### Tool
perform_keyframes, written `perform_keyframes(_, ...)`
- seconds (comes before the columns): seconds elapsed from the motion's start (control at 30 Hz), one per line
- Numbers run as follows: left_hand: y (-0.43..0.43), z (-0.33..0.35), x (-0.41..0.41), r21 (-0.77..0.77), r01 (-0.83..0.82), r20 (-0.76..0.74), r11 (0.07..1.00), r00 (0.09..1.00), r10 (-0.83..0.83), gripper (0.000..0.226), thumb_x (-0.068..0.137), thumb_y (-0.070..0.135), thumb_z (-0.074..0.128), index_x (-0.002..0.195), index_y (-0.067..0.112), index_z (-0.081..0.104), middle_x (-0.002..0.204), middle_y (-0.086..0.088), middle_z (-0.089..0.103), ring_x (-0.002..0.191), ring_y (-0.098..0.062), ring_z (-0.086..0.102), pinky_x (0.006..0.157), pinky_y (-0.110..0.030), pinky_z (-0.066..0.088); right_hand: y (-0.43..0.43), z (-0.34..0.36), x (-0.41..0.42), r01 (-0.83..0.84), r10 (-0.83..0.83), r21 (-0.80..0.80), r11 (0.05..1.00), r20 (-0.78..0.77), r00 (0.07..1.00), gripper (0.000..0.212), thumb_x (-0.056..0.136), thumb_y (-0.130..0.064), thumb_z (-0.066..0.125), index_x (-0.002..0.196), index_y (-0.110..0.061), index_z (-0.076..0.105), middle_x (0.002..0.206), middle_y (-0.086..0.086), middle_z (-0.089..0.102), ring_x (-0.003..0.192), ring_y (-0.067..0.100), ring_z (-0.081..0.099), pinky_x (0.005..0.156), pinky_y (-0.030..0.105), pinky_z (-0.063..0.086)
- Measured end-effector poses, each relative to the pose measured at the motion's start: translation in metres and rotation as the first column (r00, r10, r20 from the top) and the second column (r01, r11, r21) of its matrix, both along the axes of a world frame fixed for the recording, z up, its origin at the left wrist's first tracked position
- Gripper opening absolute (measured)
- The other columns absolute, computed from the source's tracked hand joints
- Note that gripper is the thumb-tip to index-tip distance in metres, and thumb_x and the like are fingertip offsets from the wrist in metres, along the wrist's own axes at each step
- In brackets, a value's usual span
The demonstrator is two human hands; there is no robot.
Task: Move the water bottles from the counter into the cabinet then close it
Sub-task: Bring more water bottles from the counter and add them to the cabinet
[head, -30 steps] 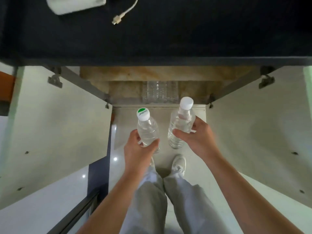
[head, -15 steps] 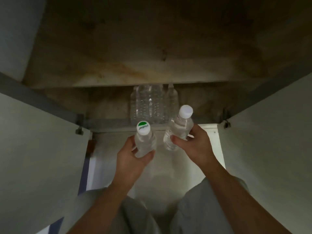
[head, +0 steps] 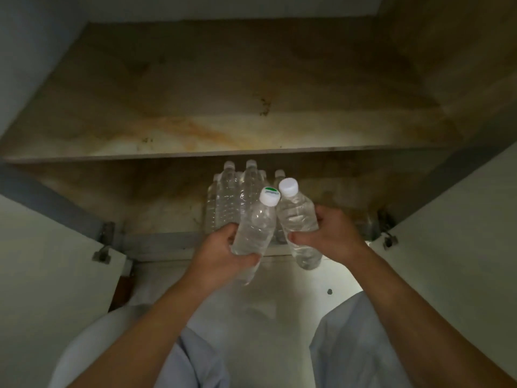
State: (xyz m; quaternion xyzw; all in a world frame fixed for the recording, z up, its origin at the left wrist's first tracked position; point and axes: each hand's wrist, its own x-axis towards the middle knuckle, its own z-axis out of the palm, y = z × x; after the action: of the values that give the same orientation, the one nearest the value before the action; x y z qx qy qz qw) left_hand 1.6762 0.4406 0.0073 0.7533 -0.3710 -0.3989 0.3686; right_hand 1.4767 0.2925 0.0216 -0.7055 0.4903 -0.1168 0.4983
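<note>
My left hand (head: 221,254) grips a clear water bottle with a green-marked cap (head: 256,225), tilted slightly right. My right hand (head: 330,236) grips a second clear bottle with a plain white cap (head: 298,217), tilted left so the two caps nearly touch. Both bottles hang just in front of the open cabinet's bottom edge (head: 167,245). On the cabinet floor behind them stand several clear bottles (head: 235,197) in a tight group. The lower parts of that group are hidden by the held bottles.
A stained shelf (head: 223,152) spans the cabinet above the bottle group. The left door (head: 50,275) and right door (head: 461,247) stand open on either side. My knees in light trousers (head: 358,345) are low in view, over the pale floor.
The view has dropped lower and closer to the cabinet; the counter top is out of view. Both hands have carried their bottles forward to the cabinet's opening and brought them closer together.
</note>
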Motion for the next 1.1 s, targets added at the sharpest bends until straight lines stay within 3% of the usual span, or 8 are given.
perform_keyframes(0.17,-0.004,-0.007,-0.006,0.107,-0.019,-0.03,0.994,0.999,0.023,0.036,0.066,0.019,0.092,0.096,0.025,0.074,0.087,0.013,0.078,0.079,-0.006,0.075,0.076,-0.032,0.06,-0.013,-0.023,0.0,0.057,-0.051,0.086,0.995,-0.073,0.996,0.041,0.052,-0.051,0.087,0.088,-0.036,0.076,0.086,-0.015,0.077,0.081,0.007,0.073,0.082,0.037,0.06)
perform_keyframes(0.3,-0.022,-0.009,0.007,0.151,-0.043,-0.059,0.988,0.997,0.052,0.034,0.072,0.016,0.09,0.101,0.02,0.075,0.091,0.006,0.079,0.082,-0.012,0.076,0.076,-0.033,0.061,-0.039,-0.037,0.008,0.09,-0.084,0.074,0.993,-0.081,0.993,0.029,0.065,-0.039,0.09,0.083,-0.037,0.069,0.085,-0.015,0.072,0.079,0.007,0.07,0.074,0.03,0.057)
perform_keyframes(0.47,-0.036,0.005,0.013,0.206,-0.134,-0.117,0.969,0.98,0.16,0.015,0.08,0.027,0.084,0.091,0.02,0.076,0.083,0.001,0.079,0.071,-0.009,0.074,0.058,-0.017,0.053,-0.062,-0.043,0.01,0.155,-0.145,0.089,0.984,-0.11,0.983,0.023,0.076,-0.043,0.084,0.082,-0.033,0.064,0.082,-0.014,0.07,0.075,0.006,0.067,0.063,0.021,0.047)
perform_keyframes(0.57,-0.041,0.003,0.017,0.242,-0.152,-0.138,0.958,0.972,0.189,0.027,0.078,0.04,0.081,0.089,0.017,0.077,0.088,-0.01,0.078,0.082,-0.022,0.075,0.073,-0.03,0.057,-0.072,-0.055,0.005,0.196,-0.184,0.108,0.975,-0.113,0.976,0.02,0.081,-0.043,0.079,0.085,-0.029,0.066,0.086,-0.008,0.072,0.08,0.012,0.068,0.075,0.03,0.053)
perform_keyframes(0.67,-0.046,-0.001,0.016,0.224,-0.152,-0.164,0.963,0.968,0.191,0.023,0.078,0.04,0.081,0.085,0.018,0.078,0.08,-0.002,0.079,0.086,-0.023,0.076,0.081,-0.036,0.059,-0.083,-0.079,0.004,0.259,-0.247,0.129,0.957,-0.105,0.963,0.022,0.079,-0.041,0.08,0.088,-0.026,0.067,0.092,-0.001,0.074,0.085,0.019,0.07,0.085,0.04,0.058)
perform_keyframes(0.87,-0.047,-0.004,0.007,0.145,-0.089,-0.144,0.985,0.983,0.11,0.023,0.077,0.038,0.084,0.093,0.022,0.078,0.085,0.006,0.079,0.084,-0.014,0.075,0.084,-0.035,0.059,-0.091,-0.111,0.016,0.332,-0.316,0.067,0.941,-0.179,0.932,0.034,0.083,-0.049,0.077,0.083,-0.018,0.064,0.076,0.0,0.069,0.063,0.01,0.064,0.047,0.02,0.044)
perform_keyframes(0.97,-0.045,-0.005,0.006,0.129,-0.09,-0.15,0.988,0.983,0.109,0.021,0.078,0.037,0.083,0.095,0.025,0.078,0.084,0.012,0.078,0.079,-0.007,0.075,0.08,-0.03,0.059,-0.093,-0.124,0.023,0.243,-0.247,-0.05,0.969,-0.293,0.924,0.041,0.086,-0.051,0.072,0.091,-0.01,0.068,0.081,0.002,0.067,0.066,0.014,0.061,0.049,0.021,0.039)
perform_keyframes(1.1,-0.047,-0.009,0.008,0.106,-0.085,-0.136,0.991,0.986,0.099,0.021,0.079,0.036,0.083,0.096,0.027,0.077,0.086,0.012,0.079,0.08,-0.005,0.075,0.076,-0.026,0.056,-0.096,-0.134,0.016,0.059,-0.052,0.016,0.998,-0.284,0.957,0.025,0.085,-0.021,0.078,0.104,-0.021,0.062,0.09,-0.001,0.066,0.07,0.009,0.061,0.053,0.015,0.044)
